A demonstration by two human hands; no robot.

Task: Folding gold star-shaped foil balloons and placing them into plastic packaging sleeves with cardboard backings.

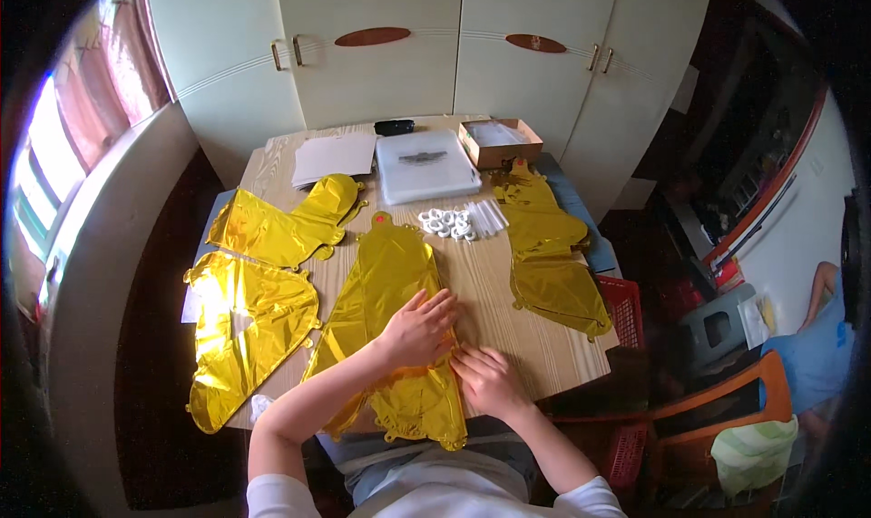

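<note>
A flat, uninflated gold foil balloon [386, 268] lies in front of me on the wooden table, its lower end reaching past the near edge. My left hand [419, 327] rests on its middle with the fingers stretched out over the foil. Close to the balloon's right edge, my right hand [490, 380] lies palm down, fingers extended and fingertips touching the foil there. Two more gold foil pieces sit on the left, one farther off [290, 223] and one nearer [263, 332]. Another gold foil balloon [549, 246] hangs slightly over the right side of the table.
White rings [447, 223] and clear strips [488, 217] lie beyond the middle balloon. Farther back are a translucent plastic case [426, 187], a cardboard box [508, 155], pale sheets [334, 158] and a black object [394, 127]. A wooden chair [717, 395] and another person [807, 350] are at right.
</note>
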